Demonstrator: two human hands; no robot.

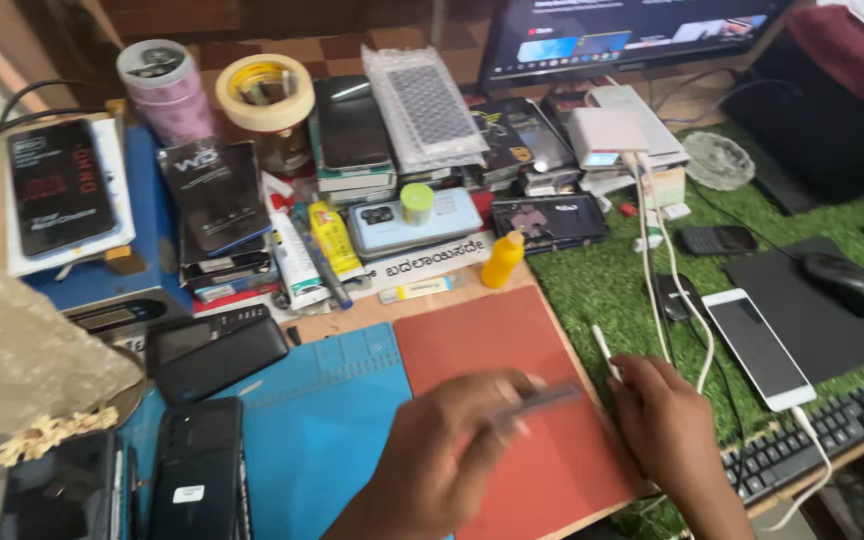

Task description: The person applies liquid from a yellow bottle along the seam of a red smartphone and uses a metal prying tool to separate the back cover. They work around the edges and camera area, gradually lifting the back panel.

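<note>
Rust-red, the work mat (497, 350) lies at the near edge of the desk (352, 325), and over it, in the head view, both of the person's hands are at work. The left hand (442, 460) hovers above the mat's near half with its fingers curled around a thin grey tool (537, 400); the picture is blurred there, so the grip reads as pressed together on the tool, though how the fingertips sit on it cannot be made out. The tool's long axis runs from the left hand up and to the right, its far end pointing toward the right hand (667, 425), which is just beside it. The right hand rests at the mat's right edge, where the red meets the green turf covering (592, 285); its fingers are folded in, and a slim white stylus-like stick (604, 352) rises from the fingertips, apparently pinched there. Two white cables (664, 270) run down past that hand, and a white phone (757, 348) lies face up just to its right, with a black keyboard (822, 430) nearer still. To the left a blue mat (322, 430) touches the red one, with dark phones (202, 470) beyond; a yellow bottle (502, 260) stands at the red mat's far edge.
</note>
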